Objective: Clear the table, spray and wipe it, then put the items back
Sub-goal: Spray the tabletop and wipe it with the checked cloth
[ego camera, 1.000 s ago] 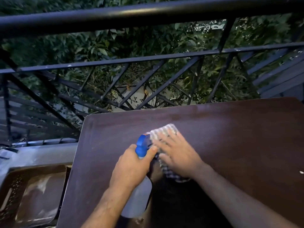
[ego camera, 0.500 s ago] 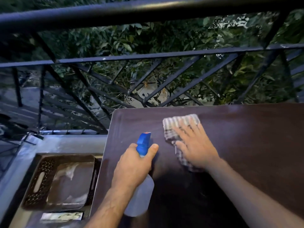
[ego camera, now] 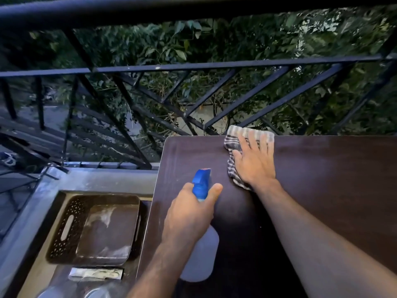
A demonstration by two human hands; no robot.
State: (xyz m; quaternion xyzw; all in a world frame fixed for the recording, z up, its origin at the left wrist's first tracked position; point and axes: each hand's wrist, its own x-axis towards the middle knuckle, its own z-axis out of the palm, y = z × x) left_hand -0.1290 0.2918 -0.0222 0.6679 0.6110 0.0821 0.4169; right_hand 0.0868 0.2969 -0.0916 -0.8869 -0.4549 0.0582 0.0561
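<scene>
Wiping is the step we judge to be in hand: our right hand (ego camera: 254, 161) lies flat, fingers spread wide, pressing the striped cloth (ego camera: 233, 145) onto the dark table (ego camera: 333, 179) at the far edge, toward twelve o'clock, where a fold of the cloth just overhangs the rim. Our left hand (ego camera: 189, 216) is wrapped around the neck of the spray bottle (ego camera: 200, 259), thumb up beside the blue nozzle (ego camera: 201, 182), which points toward twelve o'clock; the pale body of the bottle hangs below the hand over the near-left part of the tabletop. We cannot tell whether a finger is on the trigger.

The tabletop in view carries nothing but the cloth and our hands, so clearing looks done. Off the table at nine o'clock sits a perforated brown tray (ego camera: 68, 229) with a flat dish inside it, and at seven o'clock a small packet (ego camera: 96, 274), likely things awaiting return.

Next, we would sweep the cloth toward three o'clock along the far edge, pressing evenly and keeping it from slipping over the rim by the railing (ego camera: 193, 65).
</scene>
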